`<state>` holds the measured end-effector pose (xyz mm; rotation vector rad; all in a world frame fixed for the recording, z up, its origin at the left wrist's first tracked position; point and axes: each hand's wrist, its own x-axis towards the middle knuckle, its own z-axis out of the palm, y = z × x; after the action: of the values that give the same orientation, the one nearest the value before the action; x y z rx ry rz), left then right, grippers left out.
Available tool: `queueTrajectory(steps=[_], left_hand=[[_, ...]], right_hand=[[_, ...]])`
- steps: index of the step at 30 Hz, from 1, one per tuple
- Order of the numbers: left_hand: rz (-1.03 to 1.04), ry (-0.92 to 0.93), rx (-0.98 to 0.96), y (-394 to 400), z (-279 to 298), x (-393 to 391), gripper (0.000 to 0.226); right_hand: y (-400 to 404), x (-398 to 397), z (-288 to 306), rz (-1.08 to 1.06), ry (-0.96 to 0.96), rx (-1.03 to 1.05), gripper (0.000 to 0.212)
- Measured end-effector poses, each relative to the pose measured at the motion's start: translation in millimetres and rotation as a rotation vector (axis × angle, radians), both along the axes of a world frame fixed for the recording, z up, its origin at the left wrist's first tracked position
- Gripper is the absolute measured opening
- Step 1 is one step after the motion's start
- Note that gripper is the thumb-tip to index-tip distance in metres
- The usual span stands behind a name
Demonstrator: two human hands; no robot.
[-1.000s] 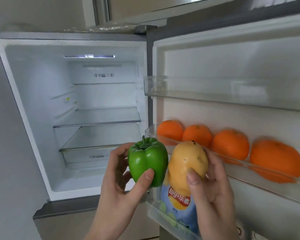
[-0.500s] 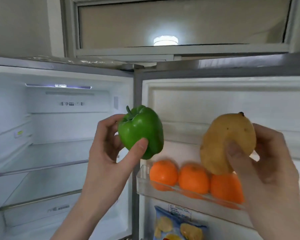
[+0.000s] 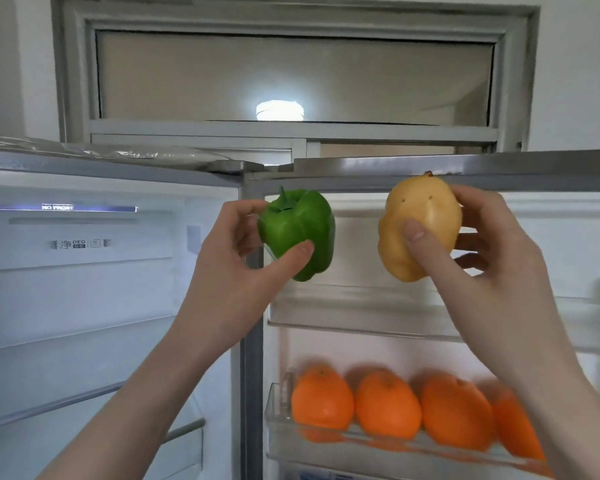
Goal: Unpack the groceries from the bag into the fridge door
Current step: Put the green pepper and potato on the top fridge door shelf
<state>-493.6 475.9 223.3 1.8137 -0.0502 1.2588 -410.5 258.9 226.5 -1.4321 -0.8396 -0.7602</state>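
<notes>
1. Open white fridge door [image 3: 371, 271]: clear plastic upper door shelf [image 3: 354, 306] looks empty; lower shelf holds four round oranges [image 3: 388, 405].
2. Right hand [image 3: 492, 258] pinches a lumpy yellow potato [image 3: 418, 226] above the upper shelf. Lower it behind the rim before letting go.
3. Left hand [image 3: 232, 268] pinches a glossy green bell pepper [image 3: 300, 233] at the door's hinge edge. Seat it upright beside the potato.

- my left hand [image 3: 229, 271] grips a green bell pepper [image 3: 298, 233]
- my right hand [image 3: 492, 265] grips a potato [image 3: 420, 223]
- four oranges [image 3: 388, 405] sit in the door shelf [image 3: 326, 445] below
</notes>
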Motion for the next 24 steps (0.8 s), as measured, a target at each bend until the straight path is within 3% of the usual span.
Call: queueTrajectory(steps=[6, 13, 18, 24], left_hand=[[0.019, 0.135, 0.059, 13.9, 16.1, 13.9, 0.048], [0.044, 0.220, 0.241, 21.6, 21.4, 19.3, 0.054], [0.140, 0.345, 0.376, 16.6, 17.5, 21.0, 0.072], [0.181, 0.507, 0.419, 11.5, 21.1, 22.1, 0.059]], right_hand=[[0.2, 12.3, 10.8, -0.136, 0.079, -0.247, 0.044], [-0.9, 15.6, 24.0, -0.271, 0.135, -0.607, 0.058], [-5.4, 17.4, 26.0, -0.314, 0.179, -0.675, 0.069], [-5.5, 16.8, 27.7, -0.321, 0.225, -0.747, 0.067]])
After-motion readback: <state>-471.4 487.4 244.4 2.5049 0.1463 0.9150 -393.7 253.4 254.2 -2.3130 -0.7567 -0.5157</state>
